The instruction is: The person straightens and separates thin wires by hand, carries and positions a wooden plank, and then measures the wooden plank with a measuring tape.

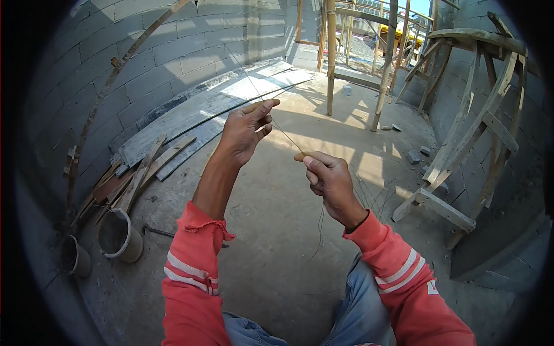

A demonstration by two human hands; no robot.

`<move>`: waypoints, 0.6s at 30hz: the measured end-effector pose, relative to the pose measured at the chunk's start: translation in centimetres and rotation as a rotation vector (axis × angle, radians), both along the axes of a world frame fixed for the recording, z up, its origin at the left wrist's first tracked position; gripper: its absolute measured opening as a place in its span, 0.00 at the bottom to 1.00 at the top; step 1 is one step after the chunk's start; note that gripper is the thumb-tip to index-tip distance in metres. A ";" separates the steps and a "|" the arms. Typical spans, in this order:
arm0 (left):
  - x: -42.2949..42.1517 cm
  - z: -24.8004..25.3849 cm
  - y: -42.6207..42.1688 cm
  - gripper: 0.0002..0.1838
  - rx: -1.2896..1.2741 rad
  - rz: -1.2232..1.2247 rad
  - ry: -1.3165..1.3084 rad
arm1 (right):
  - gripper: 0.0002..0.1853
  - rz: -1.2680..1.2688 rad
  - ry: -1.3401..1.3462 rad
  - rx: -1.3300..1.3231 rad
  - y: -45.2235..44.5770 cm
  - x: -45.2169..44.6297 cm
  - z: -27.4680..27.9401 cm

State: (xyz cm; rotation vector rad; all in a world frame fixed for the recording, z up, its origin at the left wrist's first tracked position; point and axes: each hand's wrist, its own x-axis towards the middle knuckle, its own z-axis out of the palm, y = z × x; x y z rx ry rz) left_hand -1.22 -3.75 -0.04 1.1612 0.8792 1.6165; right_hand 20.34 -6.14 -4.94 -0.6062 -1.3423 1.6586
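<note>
A thin dark wire [284, 132] runs between my two hands above the concrete floor. My left hand [249, 128], higher and further left, pinches it between thumb and fingers, and its free end extends up and left past the fingertips. Closed around the wire, my right hand [328, 180] is lower and nearer to me. Several thin strands hang below and beside that hand towards the floor.
Two buckets [128, 245] and wooden planks [144, 173] lie at the left beside a block wall [167, 57]. Long boards [202, 109] lie behind. A wooden trestle [470, 138] stands at the right, with bamboo poles [331, 57] at the back and block pieces [413, 157] near the trestle.
</note>
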 end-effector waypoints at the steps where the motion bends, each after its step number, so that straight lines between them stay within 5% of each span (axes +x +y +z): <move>1: -0.1 0.1 0.0 0.17 -0.030 -0.014 -0.014 | 0.13 -0.073 -0.111 0.276 -0.4 -0.3 0.0; 6: 0.0 0.2 -0.3 0.16 -0.009 0.057 0.271 | 0.10 -0.300 -0.608 1.016 -0.7 -0.1 -0.2; 10: 1.1 -0.1 -0.5 0.15 0.066 0.178 0.477 | 0.10 -0.361 -0.750 0.782 1.2 0.1 -1.4; 14: 0.6 -0.4 0.6 0.15 0.102 0.213 0.344 | 0.12 -0.242 -0.382 0.219 2.1 0.5 -1.1; 18: 0.3 -0.5 0.9 0.15 0.048 0.236 0.145 | 0.11 -0.278 -0.214 0.270 1.6 0.3 -0.6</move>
